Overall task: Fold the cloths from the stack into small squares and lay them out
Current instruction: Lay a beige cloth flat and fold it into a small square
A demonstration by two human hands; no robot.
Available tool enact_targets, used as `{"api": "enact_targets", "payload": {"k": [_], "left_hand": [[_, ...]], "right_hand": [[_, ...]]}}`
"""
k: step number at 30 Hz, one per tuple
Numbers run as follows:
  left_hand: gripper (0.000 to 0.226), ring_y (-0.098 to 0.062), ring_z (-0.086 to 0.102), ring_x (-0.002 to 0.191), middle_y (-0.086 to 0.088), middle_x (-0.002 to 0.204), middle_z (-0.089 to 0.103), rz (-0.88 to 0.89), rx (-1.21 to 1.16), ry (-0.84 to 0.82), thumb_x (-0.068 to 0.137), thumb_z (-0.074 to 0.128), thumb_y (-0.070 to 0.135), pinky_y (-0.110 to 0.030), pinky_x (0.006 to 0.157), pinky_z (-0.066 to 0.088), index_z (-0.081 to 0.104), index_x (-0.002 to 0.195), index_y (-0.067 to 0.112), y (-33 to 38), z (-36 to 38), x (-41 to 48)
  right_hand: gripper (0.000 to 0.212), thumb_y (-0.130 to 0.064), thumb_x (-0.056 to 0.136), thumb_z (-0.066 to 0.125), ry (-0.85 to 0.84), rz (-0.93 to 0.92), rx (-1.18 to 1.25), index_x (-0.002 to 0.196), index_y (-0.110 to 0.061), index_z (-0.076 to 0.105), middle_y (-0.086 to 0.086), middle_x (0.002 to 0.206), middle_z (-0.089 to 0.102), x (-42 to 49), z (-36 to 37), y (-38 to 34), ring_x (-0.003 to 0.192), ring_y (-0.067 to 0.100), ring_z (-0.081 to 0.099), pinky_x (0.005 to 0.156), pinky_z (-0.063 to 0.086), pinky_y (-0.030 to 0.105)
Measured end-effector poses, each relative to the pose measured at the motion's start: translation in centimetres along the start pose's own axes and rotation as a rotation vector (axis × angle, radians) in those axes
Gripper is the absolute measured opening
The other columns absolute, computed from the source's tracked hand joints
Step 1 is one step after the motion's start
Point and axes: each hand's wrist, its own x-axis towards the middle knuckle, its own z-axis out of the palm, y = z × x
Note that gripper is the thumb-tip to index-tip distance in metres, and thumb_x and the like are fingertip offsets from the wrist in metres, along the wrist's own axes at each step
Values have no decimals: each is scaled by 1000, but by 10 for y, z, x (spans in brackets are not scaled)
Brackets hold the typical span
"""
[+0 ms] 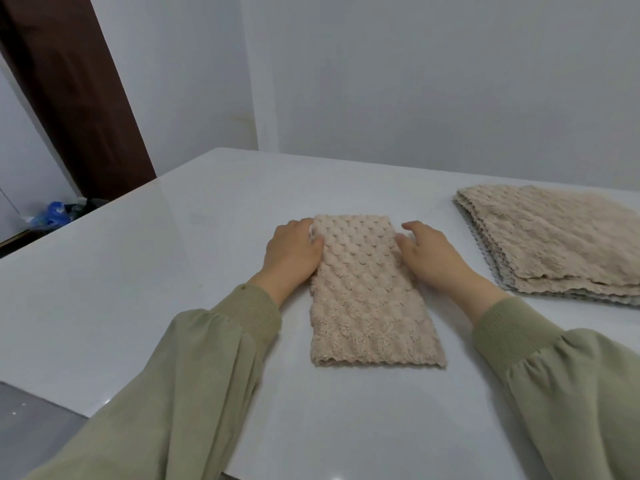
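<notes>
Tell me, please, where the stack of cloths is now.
In the head view, the stack of cloths lies on the table at the right, beside the right hand, apart from the folded cloth.
</notes>
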Motion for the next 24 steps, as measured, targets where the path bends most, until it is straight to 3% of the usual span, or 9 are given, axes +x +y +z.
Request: {"api": "enact_targets", "payload": {"k": [5,8,9,12,14,16,18,20,24], "left_hand": [[39,-29,45,112,-10,120,54,-90,188,102,96,35,35,-37,86,38,60,113,11,-5,13,32],[38,-27,45,112,-8,120,52,-132,194,127,94,39,41,-37,89,37,61,111,16,-5,18,46],[37,-26,44,113,-6,121,52,-141,184,129,92,42,43,-37,90,37,61,110,17,-5,20,50],[36,-23,43,115,-2,120,51,-159,163,119,85,51,46,-36,92,36,60,109,21,-5,21,58],[33,-22,42,114,0,117,51,-166,143,110,82,54,45,-35,91,35,61,106,22,-6,21,61],[27,-21,43,112,2,113,52,-163,113,101,81,56,42,-34,91,35,60,101,24,-7,22,60],[17,-19,45,107,6,104,54,-140,54,112,80,57,36,-34,89,37,57,93,26,-7,21,60],[7,-18,51,96,9,90,56,-112,-68,116,80,58,28,-35,85,42,53,83,26,-6,18,58],[18,-15,52,71,7,73,55,-100,-395,121,82,60,14,-30,69,45,48,74,24,-3,15,53]], "right_hand": [[43,-32,97,39,87,48,-99,127,-5,53,15,132,53,29,12,4,124,33,44,104,35,42],[38,-37,93,38,106,72,-144,84,-9,63,13,96,60,44,21,3,106,36,52,89,40,40],[38,-38,92,38,95,91,-141,81,-10,61,11,94,60,49,23,1,103,36,52,89,41,41],[42,-43,91,44,30,104,-166,112,-9,58,10,118,58,62,27,-2,114,31,48,100,37,45],[46,-42,88,49,5,117,-140,121,-10,53,8,125,54,68,27,-2,120,29,45,104,34,45],[40,-40,85,54,-13,147,-86,114,-13,55,5,121,55,72,28,0,119,28,45,104,33,46],[19,-37,80,56,1,153,-51,84,-18,56,2,100,56,74,27,0,108,28,49,99,37,44],[23,-31,78,55,29,137,-7,62,-16,51,0,77,55,72,26,-2,90,27,51,85,39,37],[15,-25,85,60,75,125,183,74,-17,52,-1,80,57,66,24,-5,79,20,53,74,42,31]]}}
